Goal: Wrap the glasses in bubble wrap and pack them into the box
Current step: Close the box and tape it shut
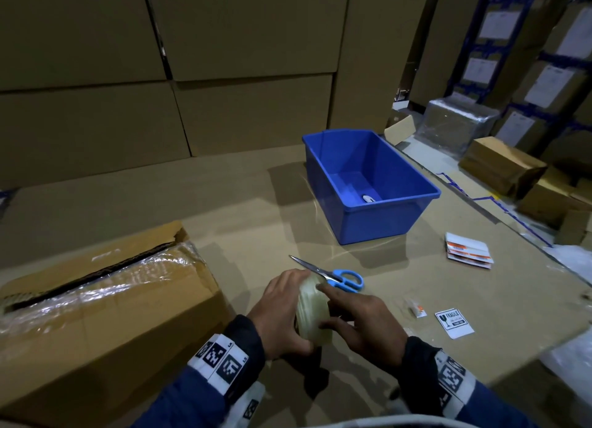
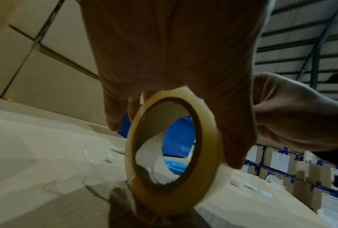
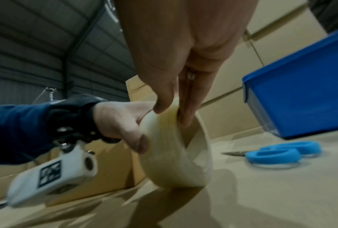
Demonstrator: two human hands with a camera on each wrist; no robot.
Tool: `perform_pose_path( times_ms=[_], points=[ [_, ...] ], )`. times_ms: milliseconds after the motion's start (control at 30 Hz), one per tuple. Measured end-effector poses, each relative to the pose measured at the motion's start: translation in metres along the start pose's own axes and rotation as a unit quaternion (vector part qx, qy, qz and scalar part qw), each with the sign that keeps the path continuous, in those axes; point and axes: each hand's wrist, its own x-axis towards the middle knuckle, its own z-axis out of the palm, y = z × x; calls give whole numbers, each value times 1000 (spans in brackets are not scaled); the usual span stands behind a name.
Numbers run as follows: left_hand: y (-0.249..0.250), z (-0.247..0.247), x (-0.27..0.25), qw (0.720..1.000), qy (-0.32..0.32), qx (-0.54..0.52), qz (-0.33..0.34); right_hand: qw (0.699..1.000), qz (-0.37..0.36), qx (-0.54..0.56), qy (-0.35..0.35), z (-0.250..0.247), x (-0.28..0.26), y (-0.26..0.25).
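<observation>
A yellowish roll of clear tape [image 1: 314, 312] stands on edge just above the cardboard worktop, held between both hands. My left hand [image 1: 282, 315] grips its left side, thumb on the outer face [image 3: 141, 143]. My right hand [image 1: 358, 318] pinches the roll from the right, with a thumb and a fingertip [image 3: 185, 117] on the top of the outer band. The ring of the tape roll [image 2: 164, 200] fills the left wrist view. A cardboard box [image 1: 96, 315] lies at the left, its top flaps parted by a dark gap and covered with clear film. No glasses or bubble wrap show.
Blue-handled scissors [image 1: 339, 277] lie just beyond the roll. Farther back right stands a blue plastic bin [image 1: 368, 184] with a small white item inside. A stack of labels [image 1: 467, 251] and a fragile sticker [image 1: 453, 323] lie at the right. Stacked cartons wall the back.
</observation>
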Motion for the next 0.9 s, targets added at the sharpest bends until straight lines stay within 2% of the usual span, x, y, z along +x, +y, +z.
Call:
perform_pose_path(
  times_ms=[100,233,433,567,767,900],
  points=[
    [0,0,0,1000,-5,3,-5,996,-58,-61,31,0,-1,3],
    [2,-2,0,1000,-10,5,-7,993,-79,-66,53,2,-6,6],
    [3,-1,0,1000,-8,13,-12,989,-85,-96,74,1,-5,-2],
    [3,-2,0,1000,-2,13,-9,987,-55,-131,79,0,7,-10],
    [3,-2,1,1000,9,20,11,976,-63,-203,49,3,7,-20],
    [-1,-1,3,1000,2,11,-2,980,-44,-194,4,5,14,-17]
  ],
)
